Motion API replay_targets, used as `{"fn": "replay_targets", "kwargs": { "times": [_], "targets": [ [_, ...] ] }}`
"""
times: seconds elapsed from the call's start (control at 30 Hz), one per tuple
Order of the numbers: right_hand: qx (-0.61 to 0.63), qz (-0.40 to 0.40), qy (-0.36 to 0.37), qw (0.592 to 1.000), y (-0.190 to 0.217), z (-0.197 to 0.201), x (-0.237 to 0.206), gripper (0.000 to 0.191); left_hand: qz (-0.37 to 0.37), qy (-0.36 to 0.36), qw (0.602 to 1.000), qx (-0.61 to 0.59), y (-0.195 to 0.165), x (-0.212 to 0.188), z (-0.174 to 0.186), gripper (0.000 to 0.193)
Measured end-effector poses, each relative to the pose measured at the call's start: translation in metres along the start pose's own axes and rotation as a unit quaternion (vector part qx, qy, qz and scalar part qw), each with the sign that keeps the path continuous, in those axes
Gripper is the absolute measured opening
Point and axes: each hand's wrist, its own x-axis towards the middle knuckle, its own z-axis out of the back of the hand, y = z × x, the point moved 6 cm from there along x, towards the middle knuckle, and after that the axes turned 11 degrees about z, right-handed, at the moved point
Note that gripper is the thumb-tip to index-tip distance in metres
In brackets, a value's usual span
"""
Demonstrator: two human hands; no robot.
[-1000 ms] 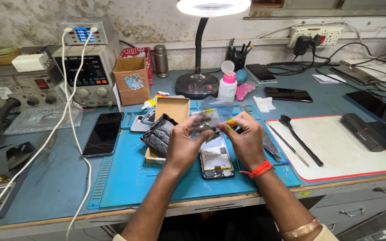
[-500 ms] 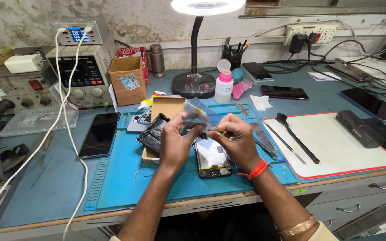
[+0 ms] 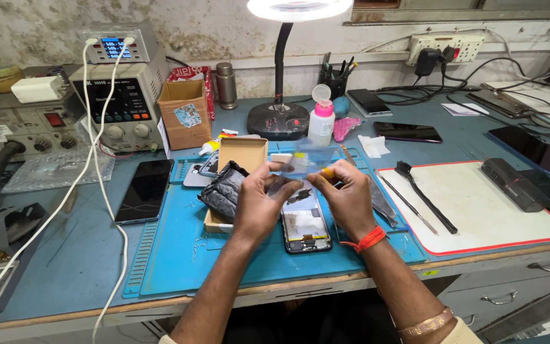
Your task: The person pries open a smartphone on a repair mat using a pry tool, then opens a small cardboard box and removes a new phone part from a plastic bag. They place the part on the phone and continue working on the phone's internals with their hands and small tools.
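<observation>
Head view, left hand, right hand hide opened phone

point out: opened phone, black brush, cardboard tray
opened phone (image 3: pixel 305 228), head view, exposed lower inside.
black brush (image 3: pixel 423 193), head view, mid-handle.
cardboard tray (image 3: pixel 243 153), head view, inner back wall.

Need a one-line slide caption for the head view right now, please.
Both hands, left hand and right hand, hold a clear plastic pouch above an opened phone on a blue mat.

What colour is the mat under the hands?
Blue mat, seen clearly from the head camera.
</observation>
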Motion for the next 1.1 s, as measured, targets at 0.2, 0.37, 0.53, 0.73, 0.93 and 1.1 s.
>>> {"fn": "replay_targets", "kwargs": {
  "times": [0.2, 0.37, 0.53, 0.73, 0.93, 1.1],
  "targets": [
    [0.084, 0.0, 0.026, 0.996, 0.001, -0.006, -0.002, 0.02, -0.002, 0.0, 0.998, -0.064, 0.007, 0.004, 0.002, 0.032],
    [0.059, -0.061, 0.011, 0.996, -0.011, -0.004, -0.002, 0.019, 0.013, 0.053, 0.998, -0.028, 0.008, 0.003, -0.005, 0.033],
    [0.079, -0.079, 0.023, 0.993, -0.013, -0.005, -0.004, 0.017, 0.039, 0.048, 0.998, -0.025, 0.008, 0.003, -0.003, 0.034],
    [0.181, -0.091, 0.082, 0.976, -0.017, -0.015, -0.004, 0.025, 0.01, 0.01, 1.0, -0.019, 0.003, 0.001, 0.003, 0.031],
    [0.066, -0.058, 0.055, 0.995, -0.014, -0.009, -0.004, 0.031, 0.036, -0.013, 0.999, 0.031, 0.004, 0.0, 0.005, 0.037],
    [0.068, -0.08, 0.055, 0.993, -0.01, -0.011, -0.004, 0.04, -0.018, -0.003, 0.999, 0.026, 0.002, 0.0, 0.006, 0.041]
  ]
}}
